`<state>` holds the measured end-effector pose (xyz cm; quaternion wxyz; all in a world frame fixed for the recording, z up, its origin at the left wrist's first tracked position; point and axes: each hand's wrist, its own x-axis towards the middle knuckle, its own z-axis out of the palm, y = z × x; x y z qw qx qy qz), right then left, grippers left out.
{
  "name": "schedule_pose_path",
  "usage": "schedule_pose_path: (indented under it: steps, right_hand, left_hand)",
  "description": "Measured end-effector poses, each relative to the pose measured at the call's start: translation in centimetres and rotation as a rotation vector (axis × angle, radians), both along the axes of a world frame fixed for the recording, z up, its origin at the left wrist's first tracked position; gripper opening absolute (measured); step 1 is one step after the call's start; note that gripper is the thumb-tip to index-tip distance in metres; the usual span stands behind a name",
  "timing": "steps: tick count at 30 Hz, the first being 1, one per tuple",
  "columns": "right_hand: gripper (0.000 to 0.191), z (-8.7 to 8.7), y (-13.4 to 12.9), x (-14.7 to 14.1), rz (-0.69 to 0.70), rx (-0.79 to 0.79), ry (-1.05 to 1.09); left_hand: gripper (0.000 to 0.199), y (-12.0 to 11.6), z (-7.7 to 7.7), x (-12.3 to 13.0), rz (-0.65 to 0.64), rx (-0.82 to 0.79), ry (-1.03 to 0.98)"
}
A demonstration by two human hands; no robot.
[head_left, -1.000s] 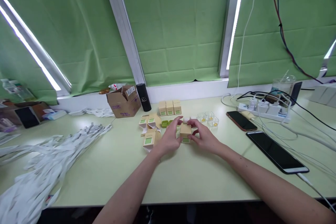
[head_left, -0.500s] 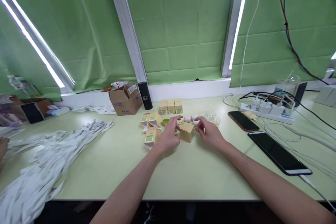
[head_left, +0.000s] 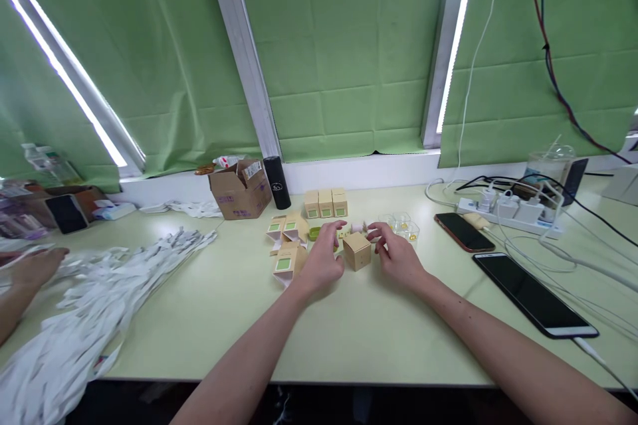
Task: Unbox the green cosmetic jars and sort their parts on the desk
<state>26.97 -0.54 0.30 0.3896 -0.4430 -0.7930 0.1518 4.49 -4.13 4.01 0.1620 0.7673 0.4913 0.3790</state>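
Observation:
A small closed cardboard box (head_left: 357, 254) stands on the table between my two hands. To its left is my left hand (head_left: 323, 260), open, with fingers and thumb apart and a narrow gap to the box. On the other side, my right hand (head_left: 396, 254) is open, its bent fingertips close to the box's upper right edge; contact cannot be made out. Small boxes with open flaps (head_left: 290, 260) lie left of my left hand. Behind the hands are a green piece (head_left: 314, 233), a small pale pink item (head_left: 357, 228) and clear cups (head_left: 403, 226) with yellowish bits inside.
Three closed small boxes (head_left: 325, 203) stand in a row behind. Further back are a carton (head_left: 242, 191) and a black cylinder (head_left: 277, 183). Phones (head_left: 533, 292) and a power strip (head_left: 508, 212) with cables lie right. White strips (head_left: 114, 285) and another person's hand (head_left: 40, 267) are left.
My right hand has shifted a little left, its fingers nearer the box. The other person's hand has come further into view at the left. My left hand has hardly moved.

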Motion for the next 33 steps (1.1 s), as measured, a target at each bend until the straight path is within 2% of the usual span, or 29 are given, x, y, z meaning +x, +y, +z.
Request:
schedule_pose_path:
  steps: [7,10,13,17,20,26,29,33]
  right_hand:
    - [0.043,0.2,0.1,0.0,-0.085,0.03,0.014]
    - [0.039,0.3,0.0,0.0,-0.101,0.038,0.023]
    - [0.038,0.4,-0.1,-0.1,-0.104,0.057,0.033]
    - [0.037,0.6,-0.4,-0.2,-0.119,0.087,0.061]
    - [0.033,0.8,-0.6,-0.3,-0.127,0.112,0.112]
    - [0.025,2.0,-1.3,-0.7,-0.055,0.176,0.264]
    - [0.029,2.9,-2.1,-1.2,0.0,0.266,0.313]
    - [0.038,3.8,-2.8,-1.9,0.105,0.351,0.258]
  left_hand:
    - [0.072,-0.4,0.1,1.1,0.171,-0.023,0.159]
    - [0.059,-0.7,0.3,1.8,0.244,-0.065,0.208]
    - [0.044,-0.9,0.6,2.2,0.26,-0.088,0.204]
    - [0.046,-1.1,0.6,2.4,0.24,-0.045,0.118]
    - [0.048,-1.0,0.1,2.4,0.224,0.116,0.074]
    - [0.046,-0.4,-0.3,1.7,0.236,0.634,0.089]
    - [0.041,-0.4,0.1,1.4,0.265,0.827,0.13]
    - [0.042,-0.7,0.4,1.2,0.258,1.008,0.204]
